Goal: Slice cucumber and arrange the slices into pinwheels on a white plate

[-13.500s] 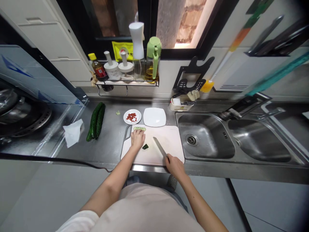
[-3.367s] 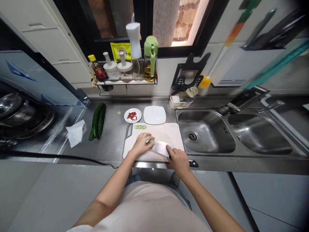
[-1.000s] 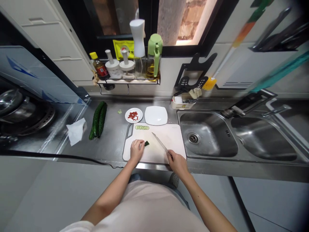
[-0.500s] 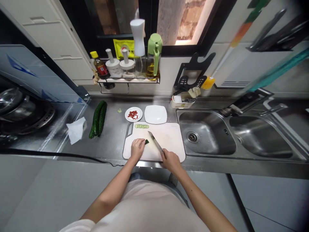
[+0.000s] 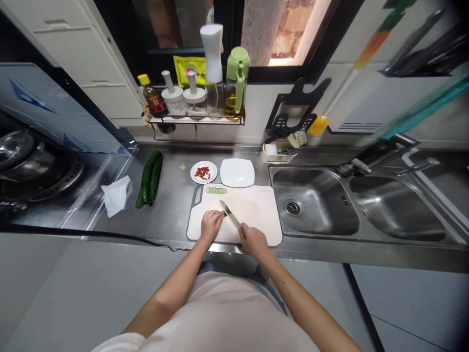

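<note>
Left hand (image 5: 211,226): fingers bent and bunched together, and I have them pinching a short dark-green cucumber piece (image 5: 224,213) at the very tips.
Piece: right at those left fingertips, poking out a little toward the other hand; fingers and blade hide much of it from me.
Right hand (image 5: 254,240): clenched round the handle of the knife (image 5: 233,218), just to the right of the left grip and a touch nearer the body.
Blade: slanting forward and left out of the right fist, tip reaching past the left fingertips. It sits right up at the piece; I can't tell from here whether the edge is in it.
Cutting board (image 5: 260,210): spread beneath both grips.
Slices (image 5: 216,190): an overlapping pale-green row on the board, straight ahead of the left grip, beyond the knife tip.
Small dish (image 5: 195,166): farther ahead of the left grip, past the board, with red bits (image 5: 202,173) in it.
White plate (image 5: 237,172): beside the dish, ahead of both grips.
Whole cucumbers (image 5: 149,180): side by side, well off to the left of the left grip.
Sink (image 5: 315,210): over to the right of the right fist.
</note>
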Demonstrator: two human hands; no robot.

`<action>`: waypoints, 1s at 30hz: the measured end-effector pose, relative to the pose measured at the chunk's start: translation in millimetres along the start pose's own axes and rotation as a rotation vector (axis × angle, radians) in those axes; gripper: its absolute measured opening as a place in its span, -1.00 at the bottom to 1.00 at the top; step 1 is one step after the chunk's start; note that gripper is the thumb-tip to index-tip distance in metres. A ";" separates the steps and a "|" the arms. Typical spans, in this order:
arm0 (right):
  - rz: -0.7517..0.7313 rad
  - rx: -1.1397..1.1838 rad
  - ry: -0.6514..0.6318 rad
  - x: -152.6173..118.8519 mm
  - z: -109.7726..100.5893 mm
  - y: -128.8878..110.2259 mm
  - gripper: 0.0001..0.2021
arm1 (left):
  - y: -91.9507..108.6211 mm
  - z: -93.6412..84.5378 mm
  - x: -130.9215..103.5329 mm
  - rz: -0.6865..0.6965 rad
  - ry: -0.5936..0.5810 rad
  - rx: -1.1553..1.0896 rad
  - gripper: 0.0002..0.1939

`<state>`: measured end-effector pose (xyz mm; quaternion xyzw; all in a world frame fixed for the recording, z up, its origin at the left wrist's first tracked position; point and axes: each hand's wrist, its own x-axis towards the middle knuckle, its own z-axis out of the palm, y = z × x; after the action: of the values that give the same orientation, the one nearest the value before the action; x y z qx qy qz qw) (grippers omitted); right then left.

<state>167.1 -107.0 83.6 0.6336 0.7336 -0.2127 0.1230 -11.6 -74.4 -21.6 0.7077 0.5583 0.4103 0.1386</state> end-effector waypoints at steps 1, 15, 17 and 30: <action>-0.003 -0.001 0.002 0.2 0.1 -0.1 -0.68 | -0.4 0.2 -0.4 0.005 0.000 0.004 -0.83; -0.017 -0.017 0.003 0.5 1.5 -3.5 -0.71 | -1.0 0.5 -1.0 0.019 -0.015 0.062 -0.83; -0.019 -0.019 0.002 -0.3 0.4 -4.3 -0.71 | -0.9 0.3 -0.9 0.020 -0.022 0.060 -0.82; -0.012 -0.045 -0.093 -10.8 -1.9 -3.8 -0.78 | 1.4 0.1 -1.4 0.027 -0.053 0.016 -0.80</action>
<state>165.4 -116.0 90.7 0.6156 0.7355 -0.2264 0.1698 -10.6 -76.1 -21.4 0.7269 0.5480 0.3887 0.1422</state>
